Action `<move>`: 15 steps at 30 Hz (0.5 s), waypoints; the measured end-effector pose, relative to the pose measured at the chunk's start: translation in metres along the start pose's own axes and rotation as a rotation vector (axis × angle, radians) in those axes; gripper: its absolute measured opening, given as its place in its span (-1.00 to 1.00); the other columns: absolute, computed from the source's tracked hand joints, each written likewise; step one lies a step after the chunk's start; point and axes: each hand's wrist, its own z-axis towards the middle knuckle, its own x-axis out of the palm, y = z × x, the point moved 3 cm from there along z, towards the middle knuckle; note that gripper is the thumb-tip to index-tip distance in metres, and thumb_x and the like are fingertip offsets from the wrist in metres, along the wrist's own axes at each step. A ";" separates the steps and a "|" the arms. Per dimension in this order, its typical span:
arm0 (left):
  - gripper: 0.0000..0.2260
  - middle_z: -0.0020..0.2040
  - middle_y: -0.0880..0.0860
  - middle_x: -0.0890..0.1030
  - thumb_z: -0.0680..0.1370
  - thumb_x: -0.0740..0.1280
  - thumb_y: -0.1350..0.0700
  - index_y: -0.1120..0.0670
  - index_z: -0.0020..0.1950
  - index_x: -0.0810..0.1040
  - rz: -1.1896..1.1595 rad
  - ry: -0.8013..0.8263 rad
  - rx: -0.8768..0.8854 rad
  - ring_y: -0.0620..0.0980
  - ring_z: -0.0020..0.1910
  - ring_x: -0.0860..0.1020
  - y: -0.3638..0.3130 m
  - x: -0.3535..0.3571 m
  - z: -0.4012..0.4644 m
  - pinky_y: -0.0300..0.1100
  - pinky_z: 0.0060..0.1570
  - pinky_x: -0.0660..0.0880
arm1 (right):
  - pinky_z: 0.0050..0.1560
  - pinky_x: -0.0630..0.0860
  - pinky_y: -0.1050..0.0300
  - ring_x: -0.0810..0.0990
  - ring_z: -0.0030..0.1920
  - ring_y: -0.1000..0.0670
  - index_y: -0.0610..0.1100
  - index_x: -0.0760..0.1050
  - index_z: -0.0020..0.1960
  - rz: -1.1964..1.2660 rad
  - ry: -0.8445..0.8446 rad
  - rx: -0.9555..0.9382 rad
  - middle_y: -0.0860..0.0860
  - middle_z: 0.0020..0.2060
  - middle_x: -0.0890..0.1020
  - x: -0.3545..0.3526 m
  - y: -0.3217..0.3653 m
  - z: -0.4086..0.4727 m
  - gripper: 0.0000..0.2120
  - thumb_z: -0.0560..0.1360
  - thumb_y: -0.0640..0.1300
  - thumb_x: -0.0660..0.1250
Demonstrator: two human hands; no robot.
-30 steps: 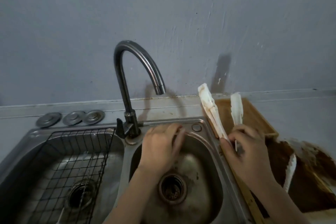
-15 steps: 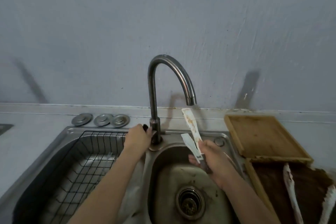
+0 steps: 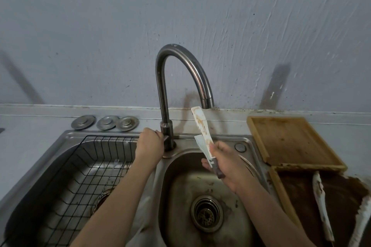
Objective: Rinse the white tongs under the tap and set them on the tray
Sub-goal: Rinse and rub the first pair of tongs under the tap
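Observation:
My right hand (image 3: 226, 168) grips the white tongs (image 3: 201, 126) by their hinge end over the right sink basin (image 3: 180, 190). Both arms of the tongs point up and back, stained brown, and the upper tip sits just left of the tap (image 3: 180, 66) spout. No water is visible from the spout. My left hand (image 3: 149, 146) is closed on the tap lever at the base of the tap. An empty wooden tray (image 3: 291, 140) lies on the counter to the right of the sink.
A second wooden tray (image 3: 281, 190) in front of the first holds dark brown residue and another dirty pair of tongs (image 3: 321, 202). The left basin holds a black wire basket (image 3: 80, 176). Three metal sink plugs (image 3: 105, 122) lie behind it.
My right hand carried the tongs left from above the tray to below the spout. My left hand moved from the right basin's rim onto the tap lever. The view shifted left.

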 end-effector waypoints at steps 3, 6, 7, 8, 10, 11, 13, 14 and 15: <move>-0.73 0.07 0.21 0.49 0.56 0.08 0.25 0.24 0.21 0.42 0.111 0.016 0.036 0.10 0.00 0.52 0.002 -0.001 -0.004 -0.18 -0.20 0.36 | 0.08 0.59 -0.03 0.63 0.02 -0.13 -0.19 0.46 -0.11 -0.005 -0.027 -0.022 0.00 -0.08 0.54 0.000 -0.002 0.002 -0.80 0.58 -0.09 0.17; -0.76 0.05 0.19 0.47 0.54 0.12 0.28 0.24 0.15 0.47 0.107 0.020 0.034 0.11 0.01 0.52 0.005 0.003 -0.004 -0.17 -0.10 0.44 | 0.05 0.60 0.02 0.63 0.01 -0.12 -0.17 0.47 -0.13 0.014 -0.044 -0.043 0.00 -0.06 0.55 0.000 -0.003 0.004 -0.81 0.58 -0.10 0.18; -0.77 -0.01 0.15 0.48 0.54 0.12 0.26 0.24 0.14 0.47 0.075 0.002 0.059 0.13 0.00 0.52 0.007 0.005 -0.006 -0.15 -0.08 0.46 | 0.03 0.60 0.04 0.63 0.01 -0.11 -0.17 0.47 -0.13 0.018 -0.045 -0.048 0.00 -0.06 0.55 0.000 -0.003 0.005 -0.81 0.58 -0.10 0.18; -0.78 -0.12 0.09 0.46 0.55 0.13 0.24 0.26 0.12 0.46 0.025 -0.027 0.056 0.17 0.00 0.54 0.009 0.005 -0.008 -0.11 -0.07 0.46 | 0.03 0.61 0.04 0.64 0.00 -0.11 -0.16 0.48 -0.13 0.019 -0.045 -0.051 -0.01 -0.05 0.56 0.001 -0.004 0.005 -0.81 0.58 -0.10 0.18; -0.77 -0.28 0.06 0.39 0.57 0.12 0.17 0.30 0.09 0.43 -0.031 -0.074 0.030 0.25 -0.01 0.55 0.010 0.001 -0.010 -0.02 -0.09 0.44 | 0.07 0.60 -0.03 0.65 -0.02 -0.09 -0.15 0.48 -0.13 0.013 -0.046 -0.049 -0.02 -0.06 0.57 0.002 -0.004 0.005 -0.81 0.57 -0.09 0.19; -0.77 -0.26 0.11 0.41 0.58 0.12 0.16 0.32 0.08 0.42 -0.037 -0.094 0.038 0.27 -0.02 0.54 0.011 0.002 -0.012 -0.01 -0.10 0.43 | 0.08 0.59 -0.04 0.65 -0.02 -0.09 -0.15 0.48 -0.14 0.011 -0.047 -0.048 -0.03 -0.06 0.58 0.002 -0.004 0.005 -0.81 0.57 -0.09 0.19; -0.77 -0.12 0.25 0.51 0.57 0.13 0.16 0.32 0.07 0.41 -0.041 -0.090 0.056 0.28 -0.02 0.54 0.012 0.004 -0.012 -0.04 -0.12 0.39 | 0.03 0.61 0.02 0.65 -0.01 -0.11 -0.16 0.47 -0.15 0.023 -0.044 -0.061 -0.03 -0.05 0.57 0.003 -0.003 0.005 -0.81 0.57 -0.11 0.19; -0.77 -0.07 0.28 0.54 0.57 0.13 0.17 0.32 0.07 0.41 -0.051 -0.090 0.060 0.28 -0.02 0.53 0.012 0.004 -0.013 -0.05 -0.13 0.37 | 0.00 0.61 0.05 0.64 -0.01 -0.12 -0.17 0.47 -0.15 0.031 -0.042 -0.070 -0.02 -0.04 0.56 0.004 -0.002 0.005 -0.81 0.57 -0.11 0.19; -0.78 -0.04 0.30 0.55 0.57 0.14 0.17 0.32 0.06 0.41 -0.075 -0.094 0.063 0.28 -0.03 0.53 0.013 0.005 -0.012 -0.07 -0.15 0.35 | -0.02 0.61 0.07 0.64 -0.01 -0.12 -0.18 0.47 -0.14 0.034 -0.041 -0.075 0.00 -0.04 0.56 0.004 -0.002 0.005 -0.82 0.57 -0.12 0.19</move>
